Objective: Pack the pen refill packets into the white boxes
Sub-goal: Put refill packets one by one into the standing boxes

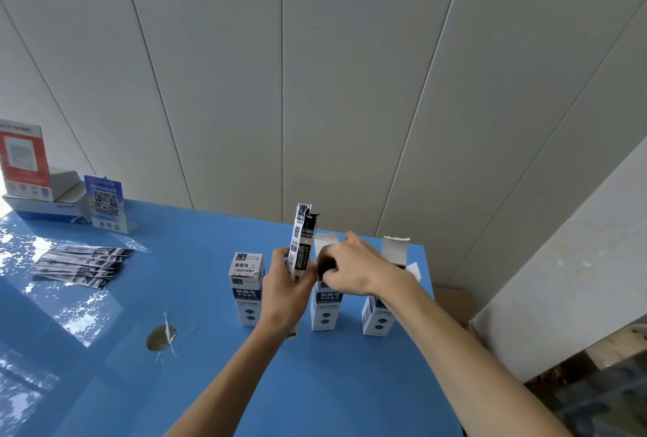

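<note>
Three upright white boxes stand on the blue table. The left box (pixel 247 288) is closed. The middle box (pixel 325 307) has its flap up, and so does the right box (pixel 380 314). My left hand (pixel 285 291) grips a few black-and-white refill packets (pixel 301 244) upright, between the left and middle boxes. My right hand (pixel 353 268) sits over the middle box's mouth, fingers curled on dark packet ends there. A pile of loose refill packets (pixel 82 265) lies flat at the far left.
A blue QR-code stand (pixel 105 203) and a red sign on a white box (pixel 26 165) stand at the back left. A round mark with tape (pixel 161 337) is on the table (pixel 210 384). The table's right edge drops beside a grey ledge (pixel 577 279).
</note>
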A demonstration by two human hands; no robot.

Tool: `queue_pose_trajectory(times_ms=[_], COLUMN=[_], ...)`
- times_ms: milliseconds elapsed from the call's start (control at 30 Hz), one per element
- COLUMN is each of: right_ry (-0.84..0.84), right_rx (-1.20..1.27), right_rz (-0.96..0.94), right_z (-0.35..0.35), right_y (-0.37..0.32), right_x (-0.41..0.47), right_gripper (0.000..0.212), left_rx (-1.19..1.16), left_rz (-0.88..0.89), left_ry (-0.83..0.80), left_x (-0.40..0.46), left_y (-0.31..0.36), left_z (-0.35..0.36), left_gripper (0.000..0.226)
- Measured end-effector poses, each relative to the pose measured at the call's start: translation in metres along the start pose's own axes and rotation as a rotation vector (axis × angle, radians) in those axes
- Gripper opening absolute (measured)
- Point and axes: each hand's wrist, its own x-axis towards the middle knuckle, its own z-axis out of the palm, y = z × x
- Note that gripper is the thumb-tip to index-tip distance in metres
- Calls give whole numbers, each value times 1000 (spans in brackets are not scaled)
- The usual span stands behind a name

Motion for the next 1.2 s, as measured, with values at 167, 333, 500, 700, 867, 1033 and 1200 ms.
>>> queue_pose_trajectory(times_ms=[167,333,500,700,867,1033,1200], right_ry=[219,281,297,268,299,321,315], right_rx=[202,219,165,151,69,-38,-72], right_rz=[-82,-107,-95,-59,3,13,55], right_z=[4,4,4,9,9,8,6], right_y=[16,32,35,22,15,7,-4], right_x=[-5,-12,-17,-12,-7,-9,-12], right_gripper=[30,29,36,41,33,23,26], left_rx=[-14,-6,-6,-1,0,-45,-89], left_rz=[6,10,13,8,-5,-21,-23], left_ry=[-6,4,5,-7,0,-14,-9], left_x=[-2,-3,-6,-8,-10,-16,-21], left_y=[2,2,5,10,10,16,23], left_z=[-2,0,0,0,-2,-4,-6], left_gripper=[25,26,26,26,24,19,15])
